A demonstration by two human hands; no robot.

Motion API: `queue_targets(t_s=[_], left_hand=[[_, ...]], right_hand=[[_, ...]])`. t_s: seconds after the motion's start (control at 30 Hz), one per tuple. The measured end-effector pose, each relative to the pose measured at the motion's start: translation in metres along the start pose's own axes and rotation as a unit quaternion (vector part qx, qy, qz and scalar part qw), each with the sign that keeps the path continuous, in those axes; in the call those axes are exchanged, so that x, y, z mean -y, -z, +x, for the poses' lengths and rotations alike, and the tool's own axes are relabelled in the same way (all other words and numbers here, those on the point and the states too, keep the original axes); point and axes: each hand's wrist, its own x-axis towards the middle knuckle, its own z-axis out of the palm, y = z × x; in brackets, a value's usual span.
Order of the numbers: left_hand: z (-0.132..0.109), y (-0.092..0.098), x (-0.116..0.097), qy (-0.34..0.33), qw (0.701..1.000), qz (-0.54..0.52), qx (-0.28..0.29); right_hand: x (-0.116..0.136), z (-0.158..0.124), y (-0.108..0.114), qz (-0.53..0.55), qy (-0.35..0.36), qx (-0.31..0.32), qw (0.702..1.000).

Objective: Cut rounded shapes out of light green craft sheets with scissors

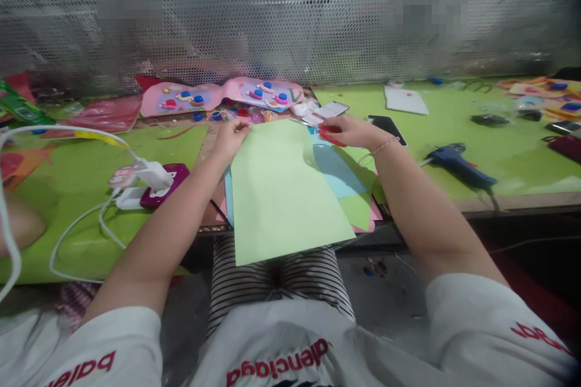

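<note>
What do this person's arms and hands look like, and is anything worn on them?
The left hand and right hand are bare, without gloves. The white sleeves are short, with red lettering. A thin, light bracelet sits at the right wrist.

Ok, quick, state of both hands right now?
Left hand: closed, pinching the green paper near its top left corner.
Right hand: closed, holding the scissors.
</note>
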Motion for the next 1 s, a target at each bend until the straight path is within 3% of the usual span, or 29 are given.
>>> queue_targets(t_s=[1.0], left_hand=[[0.0036,-0.0017,0.0038,0.004,0.999,-0.047,-0.005]], right_hand=[[0.0061,-0.0016,0.0028,0.038,-0.03,0.006,0.999]])
